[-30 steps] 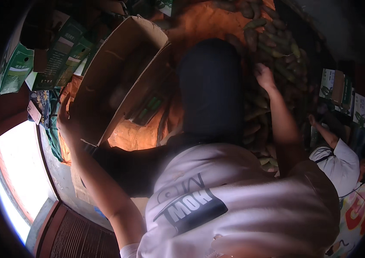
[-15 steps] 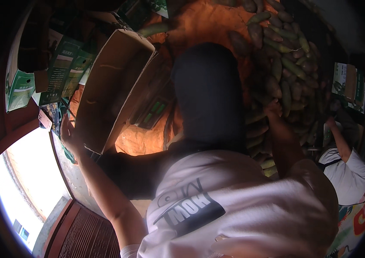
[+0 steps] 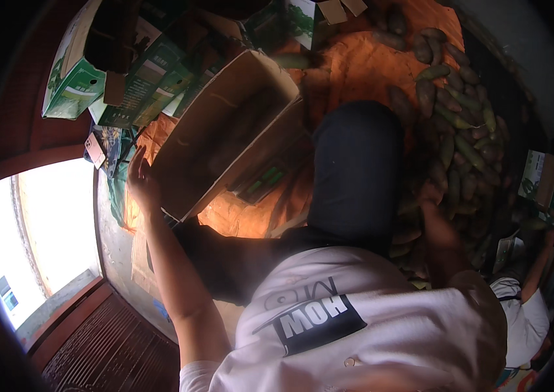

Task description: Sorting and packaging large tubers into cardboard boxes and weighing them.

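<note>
My left hand [image 3: 142, 183] is beside the left side of a cardboard box [image 3: 185, 147] that stands open, its inside dim. The fingers stretch upward, and no held thing shows in them. On the right, my right hand [image 3: 429, 193] reaches down to the near-left edge of a heap of long green and brown vegetables [image 3: 470, 150]. Its fingers are dim and partly lost among the vegetables, so any grip is hidden. A scale with a green lit display [image 3: 268, 178] lies against the box's right side, partly covered by it.
Green printed cartons [image 3: 140, 85] stand at the far left, near a pink phone [image 3: 95, 151]. Orange sheeting [image 3: 238, 215] covers the floor. My dark-trousered knee [image 3: 358, 163] rises between box and heap. At the right, a co-worker's arm [image 3: 538, 264] reaches toward more cartons [image 3: 541, 183].
The whole view has shifted, so the scene sits further right and lower. My left hand remains by the box and my right at the heap. The co-worker's arm has moved toward the cartons.
</note>
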Demonstrator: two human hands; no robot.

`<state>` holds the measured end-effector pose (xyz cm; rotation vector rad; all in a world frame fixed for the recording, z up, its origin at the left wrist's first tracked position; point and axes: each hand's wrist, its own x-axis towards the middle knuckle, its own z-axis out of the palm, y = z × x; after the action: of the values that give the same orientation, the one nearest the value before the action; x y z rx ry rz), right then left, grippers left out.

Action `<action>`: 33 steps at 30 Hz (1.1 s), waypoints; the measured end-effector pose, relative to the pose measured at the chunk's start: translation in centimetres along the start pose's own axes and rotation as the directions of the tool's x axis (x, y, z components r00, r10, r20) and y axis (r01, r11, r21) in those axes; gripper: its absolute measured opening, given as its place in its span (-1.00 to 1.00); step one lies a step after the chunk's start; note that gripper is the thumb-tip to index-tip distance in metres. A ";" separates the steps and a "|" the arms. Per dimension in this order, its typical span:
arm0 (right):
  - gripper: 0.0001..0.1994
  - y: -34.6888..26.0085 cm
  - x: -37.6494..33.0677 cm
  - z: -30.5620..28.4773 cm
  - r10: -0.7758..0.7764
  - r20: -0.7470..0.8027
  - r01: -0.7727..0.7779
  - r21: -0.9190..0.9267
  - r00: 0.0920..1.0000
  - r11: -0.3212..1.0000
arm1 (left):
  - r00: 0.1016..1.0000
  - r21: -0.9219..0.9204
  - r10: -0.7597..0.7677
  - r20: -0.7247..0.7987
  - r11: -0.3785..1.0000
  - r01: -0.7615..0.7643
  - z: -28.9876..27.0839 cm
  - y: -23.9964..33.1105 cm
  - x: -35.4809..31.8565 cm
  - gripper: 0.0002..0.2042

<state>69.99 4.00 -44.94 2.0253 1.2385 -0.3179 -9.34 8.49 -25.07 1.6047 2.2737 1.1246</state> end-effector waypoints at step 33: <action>-0.61 -34.6 -33.1 -45.5 -0.834 -0.532 0.984 -0.170 -0.143 -0.060 | 0.950 0.046 -0.007 0.311 0.999 -0.007 -4.4 1.4 1.0 -0.71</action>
<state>16.76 22.81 -10.60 0.8157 3.1491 -0.7073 -10.87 7.37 -20.73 1.6628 2.1066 0.7572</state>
